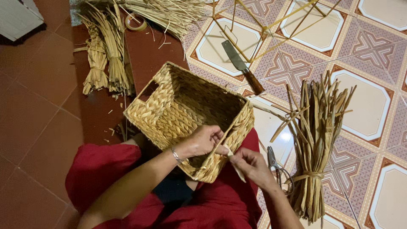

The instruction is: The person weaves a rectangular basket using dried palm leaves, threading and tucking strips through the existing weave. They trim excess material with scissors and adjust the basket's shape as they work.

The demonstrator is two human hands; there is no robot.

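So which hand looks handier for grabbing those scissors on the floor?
Probably the right hand: the scissors lie just beside it on the tiles, while the left hand grips the woven basket rim.

1. A rectangular woven basket sits at the centre of the frame, resting on the person's lap over red cloth. It is made of pale golden plaited straw in a herringbone-like weave, tipped so its open mouth faces up and toward the upper right. A cut-out handle slot shows in its upper left wall. Its near corner, at lower centre, looks unfinished along the rim.
2. A flat pale straw strand runs from the basket's near rim down to the lower right, just below centre of the frame. It is thin, light-coloured and slightly twisted, touching the rim at its upper end.
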